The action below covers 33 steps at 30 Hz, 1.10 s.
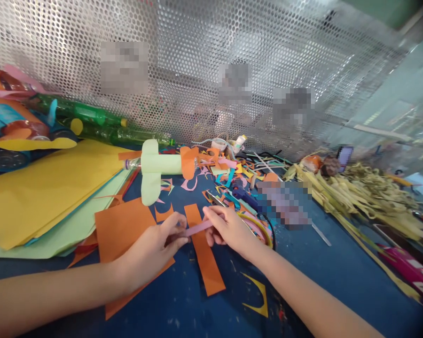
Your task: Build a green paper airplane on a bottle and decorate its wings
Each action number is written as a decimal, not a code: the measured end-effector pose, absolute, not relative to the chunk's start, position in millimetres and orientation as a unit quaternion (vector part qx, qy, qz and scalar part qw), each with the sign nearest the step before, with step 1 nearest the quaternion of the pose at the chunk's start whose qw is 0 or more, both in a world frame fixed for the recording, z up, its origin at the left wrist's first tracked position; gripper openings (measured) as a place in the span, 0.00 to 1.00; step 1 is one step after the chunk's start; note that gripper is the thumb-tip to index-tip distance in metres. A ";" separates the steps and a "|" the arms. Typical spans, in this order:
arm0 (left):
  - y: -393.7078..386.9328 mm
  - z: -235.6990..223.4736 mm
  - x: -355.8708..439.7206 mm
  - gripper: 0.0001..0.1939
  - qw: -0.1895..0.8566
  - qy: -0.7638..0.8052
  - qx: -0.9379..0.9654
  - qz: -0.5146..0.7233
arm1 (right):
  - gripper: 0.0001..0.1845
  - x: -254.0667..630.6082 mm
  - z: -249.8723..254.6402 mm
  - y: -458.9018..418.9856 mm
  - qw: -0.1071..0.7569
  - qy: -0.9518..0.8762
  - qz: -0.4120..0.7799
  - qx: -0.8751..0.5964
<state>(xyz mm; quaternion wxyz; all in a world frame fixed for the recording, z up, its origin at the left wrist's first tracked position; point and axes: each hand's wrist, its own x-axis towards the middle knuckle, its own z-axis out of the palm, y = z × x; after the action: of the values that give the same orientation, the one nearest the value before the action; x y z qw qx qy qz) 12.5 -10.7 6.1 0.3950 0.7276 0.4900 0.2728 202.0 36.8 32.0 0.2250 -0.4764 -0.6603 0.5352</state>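
Note:
Between my two hands stretches a narrow pink paper strip (198, 228). My left hand (164, 237) pinches its left end, and my right hand (227, 227) grips the other end. Below the strip an orange paper strip (209, 267) lies on the blue table. Partly under my left forearm is a larger orange sheet (123, 225). Just beyond the hands rests a plastic bottle wrapped in pale green paper (162, 164), with wing-like side pieces and an orange tail piece (189, 162). Scissors (215, 199) lie partly behind my right hand.
Stacked yellow and green sheets (56, 188) lie at left, with green bottles (88, 115) and paper-covered bottles (16, 126) behind. Paper scraps and a blue glue gun (246, 197) are past my right hand. Dried husk strips (366, 197) spread at right. A perforated metal panel (197, 47) stands behind.

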 end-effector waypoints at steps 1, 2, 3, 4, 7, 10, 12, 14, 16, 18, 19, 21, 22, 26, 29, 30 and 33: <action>-9.5 5.2 12.6 0.06 0.406 0.485 0.721 0.282 | 0.18 204.1 33.3 38.1 0.226 -0.670 0.522 -0.477; -8.3 4.4 12.7 0.07 0.417 0.482 0.713 0.294 | 0.19 207.6 35.0 40.3 0.231 -0.684 0.502 -0.476; -7.4 3.6 12.9 0.09 0.424 0.483 0.702 0.308 | 0.19 212.2 36.9 43.4 0.243 -0.701 0.471 -0.477; -6.6 3.0 13.0 0.11 0.428 0.487 0.692 0.319 | 0.19 217.9 38.6 47.3 0.270 -0.715 0.426 -0.485; -6.2 2.5 13.7 0.12 0.421 0.495 0.683 0.333 | 0.16 236.6 38.7 61.9 0.351 -0.747 0.234 -0.514; -7.2 3.4 14.6 0.09 0.397 0.484 0.709 0.324 | 0.15 247.1 29.9 73.6 0.287 -0.817 0.061 -0.496; -7.3 5.1 14.4 0.07 0.373 0.483 0.728 0.313 | 0.16 246.8 24.6 75.5 0.215 -0.845 -0.020 -0.490; -6.6 8.6 13.2 0.08 0.342 0.478 0.753 0.297 | 0.14 243.4 25.6 72.0 0.179 -0.848 -0.091 -0.489; -5.1 13.1 11.1 0.10 0.306 0.467 0.781 0.280 | 0.13 241.3 34.1 64.0 0.163 -0.841 -0.139 -0.498; -2.1 17.0 8.7 0.13 0.262 0.464 0.805 0.261 | 0.12 243.8 46.8 54.0 0.115 -0.831 -0.140 -0.526; 0.1 18.1 7.6 0.16 0.233 0.467 0.815 0.253 | 0.11 247.0 52.8 49.0 0.069 -0.827 -0.119 -0.545; 6.2 18.3 6.5 0.27 0.171 0.481 0.827 0.233 | 0.08 256.1 61.3 40.9 -0.029 -0.814 -0.052 -0.578; 9.7 17.6 6.6 0.33 0.147 0.491 0.830 0.219 | 0.09 261.0 63.4 38.3 -0.063 -0.811 -0.021 -0.581; 21.5 13.5 10.5 0.45 0.100 0.521 0.829 0.178 | 0.14 273.0 61.2 37.8 -0.110 -0.819 0.065 -0.560; 23.6 11.7 13.3 0.42 0.093 0.514 0.831 0.189 | 0.16 271.5 59.5 43.6 -0.110 -0.807 0.092 -0.572; 23.4 11.3 13.7 0.40 0.098 0.509 0.832 0.197 | 0.15 270.1 60.0 45.8 -0.105 -0.801 0.098 -0.581; 22.8 9.8 13.7 0.32 0.137 0.487 0.831 0.231 | 0.11 266.3 62.0 52.1 -0.056 -0.782 0.121 -0.609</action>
<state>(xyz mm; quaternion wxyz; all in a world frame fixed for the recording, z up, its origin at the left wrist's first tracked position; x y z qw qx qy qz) 13.7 22.8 9.8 0.1375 0.8311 0.4871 0.2305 266.3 52.1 62.0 -0.0555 -0.6091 -0.7819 0.1206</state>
